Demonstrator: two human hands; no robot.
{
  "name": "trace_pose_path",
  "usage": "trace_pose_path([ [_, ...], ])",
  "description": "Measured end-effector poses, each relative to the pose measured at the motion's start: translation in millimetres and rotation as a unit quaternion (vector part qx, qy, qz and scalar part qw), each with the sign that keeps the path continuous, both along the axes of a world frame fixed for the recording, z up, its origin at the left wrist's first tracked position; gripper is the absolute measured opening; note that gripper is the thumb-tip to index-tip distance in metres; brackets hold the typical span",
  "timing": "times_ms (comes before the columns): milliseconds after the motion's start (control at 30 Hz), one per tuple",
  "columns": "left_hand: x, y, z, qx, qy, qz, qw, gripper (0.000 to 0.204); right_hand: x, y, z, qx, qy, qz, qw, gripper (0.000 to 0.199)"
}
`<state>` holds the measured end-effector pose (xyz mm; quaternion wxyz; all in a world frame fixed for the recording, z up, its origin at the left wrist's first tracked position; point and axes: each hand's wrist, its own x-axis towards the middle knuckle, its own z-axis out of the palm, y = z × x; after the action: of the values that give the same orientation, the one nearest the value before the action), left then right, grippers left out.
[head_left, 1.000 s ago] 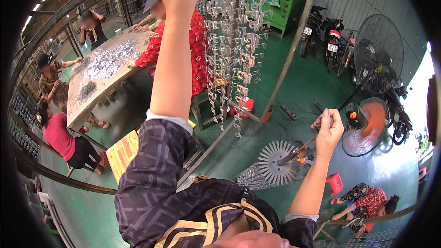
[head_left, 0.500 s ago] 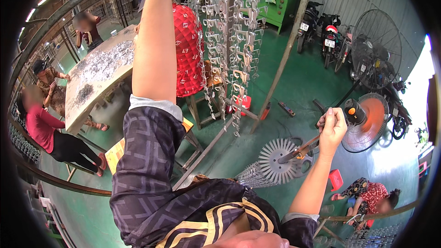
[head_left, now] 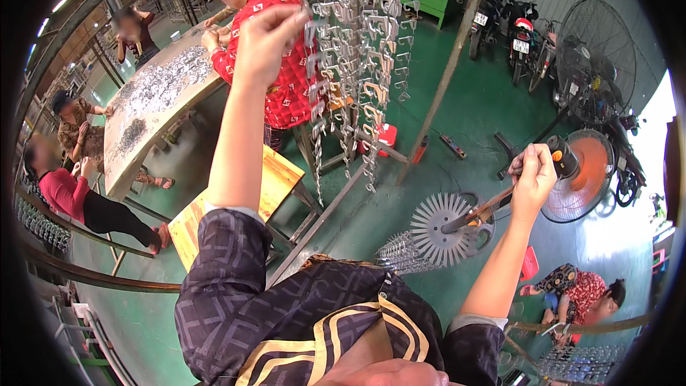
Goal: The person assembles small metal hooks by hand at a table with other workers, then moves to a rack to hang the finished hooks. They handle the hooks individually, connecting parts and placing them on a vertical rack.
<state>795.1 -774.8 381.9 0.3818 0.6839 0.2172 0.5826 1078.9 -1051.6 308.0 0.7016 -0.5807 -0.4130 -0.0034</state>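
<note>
Where two hands (head_left: pixel 261 46) flank hooks (head_left: pixel 371 91), two fans (head_left: pixel 587 168)

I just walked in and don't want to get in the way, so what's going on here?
The person's left hand is raised at the leftmost hanging strand of hooked metal pieces, seemingly touching it. The right hand is raised too, curled closed; whether it holds anything is unclear. Further off, a co-worker in a patterned red top is at a table spread with small metal parts.

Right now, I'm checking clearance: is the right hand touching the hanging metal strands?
Apart: the head view shows green floor and a post between the right hand and the hanging metal strands.
</note>
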Motion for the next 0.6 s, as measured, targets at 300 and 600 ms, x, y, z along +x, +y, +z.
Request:
trace_pose_path([
  [300,-16.1,-29.1,-158.8,-0.144,0.070,-0.131,0.978,0.009,1.7,0.9,2.9,0.000,0.002,0.004,1.000,0.019],
  [600,24.2,-81.3,-281.3,-0.150,0.147,-0.318,0.924,0.008,8.0,6.3,1.9,0.007,-0.004,0.016,1.000,0.018],
])
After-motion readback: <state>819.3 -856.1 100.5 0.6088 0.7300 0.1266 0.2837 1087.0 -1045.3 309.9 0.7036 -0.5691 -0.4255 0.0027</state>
